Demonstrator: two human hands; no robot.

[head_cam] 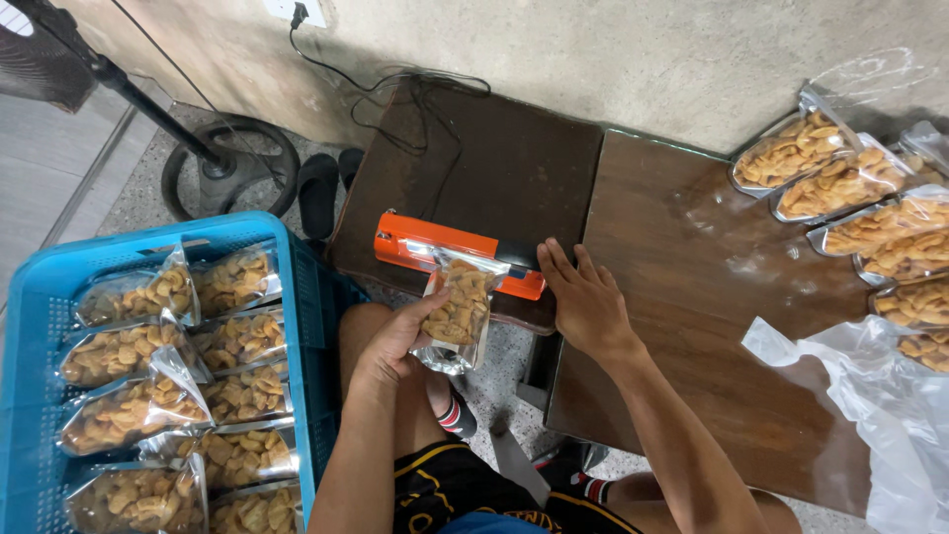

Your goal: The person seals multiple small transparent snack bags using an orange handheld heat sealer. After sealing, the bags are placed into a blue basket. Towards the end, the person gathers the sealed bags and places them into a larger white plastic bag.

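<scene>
My left hand (395,338) grips a clear pouch of golden snack pieces (458,309) from its left side. The pouch's top edge lies in the jaw of an orange heat sealer (405,237) on a dark wooden table (494,168). My right hand (583,302) rests flat, fingers together, on the sealer's right end, pressing on its arm. The part of the sealer under that hand is hidden.
A blue plastic crate (30,297) at left holds several filled pouches. More filled pouches (850,188) lie at the right on a brown table (712,326), beside a clear plastic bag (890,405). A fan stand (227,163), sandals and a power cord are behind.
</scene>
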